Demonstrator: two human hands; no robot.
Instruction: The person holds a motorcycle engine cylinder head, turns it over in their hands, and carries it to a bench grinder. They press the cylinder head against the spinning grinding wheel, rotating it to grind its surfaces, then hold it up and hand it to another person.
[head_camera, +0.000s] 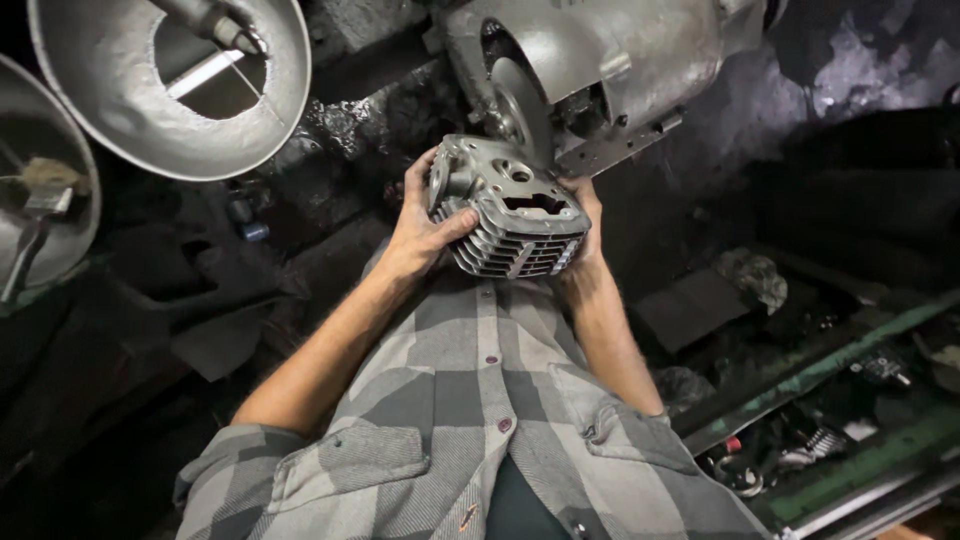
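I hold a grey finned metal engine cylinder head (510, 205) in front of my chest with both hands. My left hand (425, 225) grips its left side, fingers wrapped over the fins. My right hand (585, 215) holds its right side, mostly hidden behind the part. The top of the part touches or sits just under a spinning-type wheel (520, 105) of a grey machine (600, 60) above it. My grey checked shirt fills the bottom of the view.
Two large grey metal bowls (170, 90) sit at the upper left, one with a tool inside. Dark, greasy floor and scraps lie around. A green metal rack (830, 400) with small parts runs along the lower right.
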